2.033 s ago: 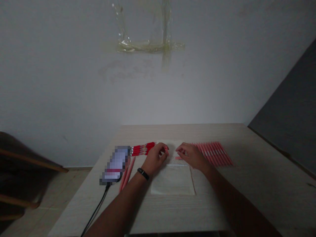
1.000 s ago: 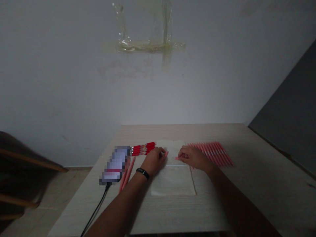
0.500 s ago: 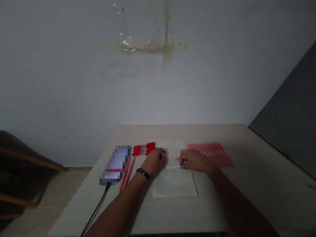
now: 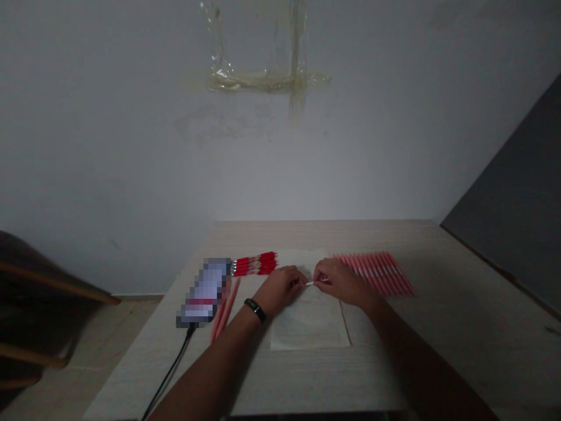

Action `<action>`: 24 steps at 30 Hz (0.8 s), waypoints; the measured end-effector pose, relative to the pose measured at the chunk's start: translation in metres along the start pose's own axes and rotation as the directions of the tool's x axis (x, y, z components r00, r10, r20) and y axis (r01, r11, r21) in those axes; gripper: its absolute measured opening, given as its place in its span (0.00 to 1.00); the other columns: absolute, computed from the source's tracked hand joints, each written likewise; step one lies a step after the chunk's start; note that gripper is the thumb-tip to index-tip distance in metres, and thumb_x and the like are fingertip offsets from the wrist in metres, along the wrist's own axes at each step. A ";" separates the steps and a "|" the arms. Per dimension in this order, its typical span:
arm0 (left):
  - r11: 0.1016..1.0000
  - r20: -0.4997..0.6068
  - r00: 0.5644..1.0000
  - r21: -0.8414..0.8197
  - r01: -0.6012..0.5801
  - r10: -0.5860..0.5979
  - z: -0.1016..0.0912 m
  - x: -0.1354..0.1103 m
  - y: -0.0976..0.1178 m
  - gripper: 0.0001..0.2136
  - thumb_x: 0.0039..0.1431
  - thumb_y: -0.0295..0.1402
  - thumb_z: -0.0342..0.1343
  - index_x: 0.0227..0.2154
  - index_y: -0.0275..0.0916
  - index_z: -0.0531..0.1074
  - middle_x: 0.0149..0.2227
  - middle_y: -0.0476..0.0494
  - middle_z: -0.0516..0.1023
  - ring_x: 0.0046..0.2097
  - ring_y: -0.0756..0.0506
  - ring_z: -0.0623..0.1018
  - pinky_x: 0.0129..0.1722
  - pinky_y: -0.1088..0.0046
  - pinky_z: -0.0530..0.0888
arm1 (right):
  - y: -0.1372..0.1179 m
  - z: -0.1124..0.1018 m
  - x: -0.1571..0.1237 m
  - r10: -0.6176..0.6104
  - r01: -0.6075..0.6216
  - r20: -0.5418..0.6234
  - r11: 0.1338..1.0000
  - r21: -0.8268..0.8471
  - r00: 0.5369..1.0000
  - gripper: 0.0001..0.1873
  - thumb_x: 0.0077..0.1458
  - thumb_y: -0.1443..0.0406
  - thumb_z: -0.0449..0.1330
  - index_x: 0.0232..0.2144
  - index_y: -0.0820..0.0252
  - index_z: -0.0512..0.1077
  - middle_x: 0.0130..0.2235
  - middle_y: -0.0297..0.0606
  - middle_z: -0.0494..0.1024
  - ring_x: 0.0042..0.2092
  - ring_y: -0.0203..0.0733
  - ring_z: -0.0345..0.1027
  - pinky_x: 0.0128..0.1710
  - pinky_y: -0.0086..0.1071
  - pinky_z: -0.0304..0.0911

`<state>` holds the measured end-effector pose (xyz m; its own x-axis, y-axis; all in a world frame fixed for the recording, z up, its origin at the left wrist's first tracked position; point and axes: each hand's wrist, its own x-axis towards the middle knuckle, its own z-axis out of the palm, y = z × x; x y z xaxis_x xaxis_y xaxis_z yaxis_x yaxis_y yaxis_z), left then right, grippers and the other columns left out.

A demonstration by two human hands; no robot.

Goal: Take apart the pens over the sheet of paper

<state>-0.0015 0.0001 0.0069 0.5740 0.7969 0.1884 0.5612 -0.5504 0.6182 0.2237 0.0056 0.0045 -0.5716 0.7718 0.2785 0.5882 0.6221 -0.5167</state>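
My left hand [image 4: 287, 286], with a black band on its wrist, is closed in a pinch at the left end of a thin white rod [image 4: 310, 283] that looks like a pen refill. Close by on the right, my right hand [image 4: 335, 279] pinches the same rod from its other side. Fingers cover both of its ends, and any pink pen part inside them is hidden. Below the hands lies a white paper sheet [image 4: 309, 327]. A row of pink pens [image 4: 381, 273] is beside my right hand, and several red pens [image 4: 254, 264] lie beyond my left wrist.
A phone [image 4: 205, 292], blurred out, lies on the left with a black cable [image 4: 170, 368] running off its lower end. Pink tubes [image 4: 227, 313] rest between phone and left forearm. The wooden table [image 4: 307, 383] meets a wall [image 4: 350, 164]; a chair [image 4: 39, 304] stands left.
My hands have come closer together. The white rod that lay on the paper is now lifted between them. The pink pieces seen at my fingertips are now mostly hidden.
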 end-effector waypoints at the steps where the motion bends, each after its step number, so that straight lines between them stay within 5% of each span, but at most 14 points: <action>1: 1.000 0.008 1.000 -0.008 -0.003 0.003 -0.001 0.000 0.001 0.07 0.59 0.28 0.56 0.35 0.39 0.79 0.37 0.42 0.79 0.38 0.45 0.76 0.38 0.73 0.69 | 0.000 0.000 0.000 -0.011 0.011 -0.005 1.000 0.002 1.000 0.05 0.55 0.72 0.64 0.31 0.59 0.72 0.34 0.35 0.75 0.38 0.40 0.69 0.40 0.32 0.60; 10: 0.987 -0.091 0.985 0.052 0.154 -0.149 0.000 -0.001 -0.008 0.06 0.54 0.25 0.54 0.33 0.38 0.75 0.30 0.45 0.78 0.31 0.48 0.73 0.30 0.75 0.63 | 0.017 -0.008 -0.001 0.081 -0.088 -0.212 0.996 -0.021 0.974 0.08 0.56 0.71 0.62 0.38 0.59 0.70 0.38 0.38 0.74 0.40 0.42 0.67 0.41 0.34 0.61; 18: 0.978 -0.120 0.974 0.064 0.200 -0.192 0.000 0.000 -0.013 0.04 0.56 0.27 0.54 0.32 0.37 0.74 0.31 0.44 0.78 0.31 0.48 0.74 0.29 0.75 0.62 | 0.020 -0.008 -0.006 -0.031 0.032 0.010 0.996 -0.081 0.999 0.07 0.55 0.74 0.61 0.30 0.58 0.73 0.35 0.37 0.73 0.41 0.42 0.67 0.43 0.34 0.60; 24: 0.982 -0.111 0.978 0.049 0.184 -0.178 0.002 0.000 -0.012 0.04 0.56 0.28 0.54 0.33 0.38 0.74 0.31 0.44 0.78 0.31 0.48 0.74 0.30 0.75 0.63 | 0.021 -0.005 -0.007 -0.007 0.008 0.019 0.996 -0.084 1.000 0.06 0.56 0.74 0.61 0.31 0.58 0.74 0.36 0.37 0.74 0.43 0.43 0.68 0.45 0.35 0.60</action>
<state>-0.0074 0.0060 -0.0018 0.3953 0.9046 0.1593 0.6860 -0.4061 0.6037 0.2430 0.0142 -0.0040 -0.5863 0.7650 0.2665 0.6294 0.6372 -0.4448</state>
